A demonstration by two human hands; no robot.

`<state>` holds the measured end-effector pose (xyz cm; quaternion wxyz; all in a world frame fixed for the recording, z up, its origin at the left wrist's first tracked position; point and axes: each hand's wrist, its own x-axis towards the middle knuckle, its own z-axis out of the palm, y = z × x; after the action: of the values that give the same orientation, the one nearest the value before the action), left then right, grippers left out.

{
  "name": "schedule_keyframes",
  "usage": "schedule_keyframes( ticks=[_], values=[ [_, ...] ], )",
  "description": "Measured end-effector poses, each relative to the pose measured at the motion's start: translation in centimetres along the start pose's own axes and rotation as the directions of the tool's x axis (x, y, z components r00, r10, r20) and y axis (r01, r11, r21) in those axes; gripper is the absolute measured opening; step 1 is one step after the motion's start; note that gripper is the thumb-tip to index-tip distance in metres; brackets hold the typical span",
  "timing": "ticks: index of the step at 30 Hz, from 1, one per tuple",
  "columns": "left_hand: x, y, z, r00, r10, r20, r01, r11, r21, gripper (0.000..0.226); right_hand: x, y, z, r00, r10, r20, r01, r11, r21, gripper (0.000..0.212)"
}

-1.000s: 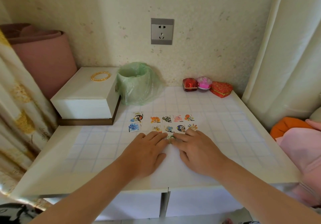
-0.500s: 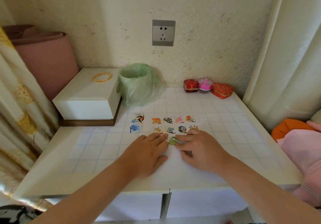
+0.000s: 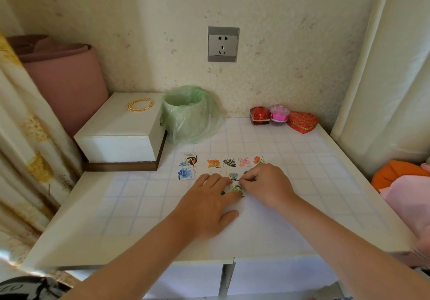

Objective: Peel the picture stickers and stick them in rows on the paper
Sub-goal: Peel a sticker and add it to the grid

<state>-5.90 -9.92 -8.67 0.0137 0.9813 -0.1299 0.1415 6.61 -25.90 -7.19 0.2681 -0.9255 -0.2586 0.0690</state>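
A white paper point(image 3: 256, 227) lies on the checked table top. On it a top row holds an orange sticker point(image 3: 213, 163), a striped one point(image 3: 230, 162), a pink one point(image 3: 244, 161) and an orange flower one point(image 3: 259, 160). A second row with a blue sticker point(image 3: 233, 175) is partly hidden by my hands. My left hand point(image 3: 209, 206) lies flat, its fingertips pressing beside a green sticker point(image 3: 237, 189). My right hand point(image 3: 265, 185) has curled fingers and pinches that sticker's right edge. Loose picture stickers point(image 3: 186, 173) lie to the left of the paper.
A white box point(image 3: 121, 134) with a gold bangle point(image 3: 140, 104) stands at the back left, next to a bin lined with a green bag point(image 3: 188, 113). Red and pink trinket boxes point(image 3: 302, 121) sit against the wall. Curtains hang on both sides.
The green sticker has come into view between my hands. My right hand's fingers have curled in and closed on it. My left hand has stayed flat and shifted slightly towards it.
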Motion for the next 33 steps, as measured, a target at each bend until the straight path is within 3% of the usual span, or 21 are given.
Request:
schedule_keyframes(
  ticks=[5, 17, 20, 23, 27, 33],
  values=[
    [0.3, 0.8, 0.4, 0.999, 0.034, 0.022, -0.031, 0.993, -0.116, 0.038, 0.5, -0.2, -0.5, 0.998, 0.067, 0.02, -0.068, 0.997, 0.038, 0.009],
    [-0.1, 0.8, 0.8, 0.997, -0.004, 0.083, 0.02, 0.982, -0.187, 0.05, 0.4, -0.4, -0.4, 0.998, 0.056, 0.01, -0.056, 0.998, -0.01, 0.014],
    [-0.2, 0.9, 0.7, 0.996, -0.051, 0.076, 0.073, 0.941, -0.33, 0.05, -0.1, -0.4, -0.2, 1.0, 0.006, -0.013, -0.007, 1.0, -0.016, 0.013],
    [-0.4, 0.6, 0.5, 0.992, -0.098, 0.078, 0.122, 0.903, -0.412, 0.047, -1.2, 0.1, 0.5, 0.985, -0.159, -0.065, 0.149, 0.979, -0.142, 0.019],
    [-0.5, 0.4, 0.6, 0.992, -0.079, 0.093, 0.105, 0.941, -0.321, 0.057, -3.2, 0.8, 1.3, 0.867, -0.492, -0.081, 0.414, 0.802, -0.431, 0.037],
    [-1.1, 0.3, 0.8, 0.986, -0.063, 0.153, 0.059, 0.998, 0.032, 0.064, -4.9, 2.4, 1.1, 0.878, -0.473, 0.073, 0.453, 0.774, -0.442, 0.052]
  ],
)
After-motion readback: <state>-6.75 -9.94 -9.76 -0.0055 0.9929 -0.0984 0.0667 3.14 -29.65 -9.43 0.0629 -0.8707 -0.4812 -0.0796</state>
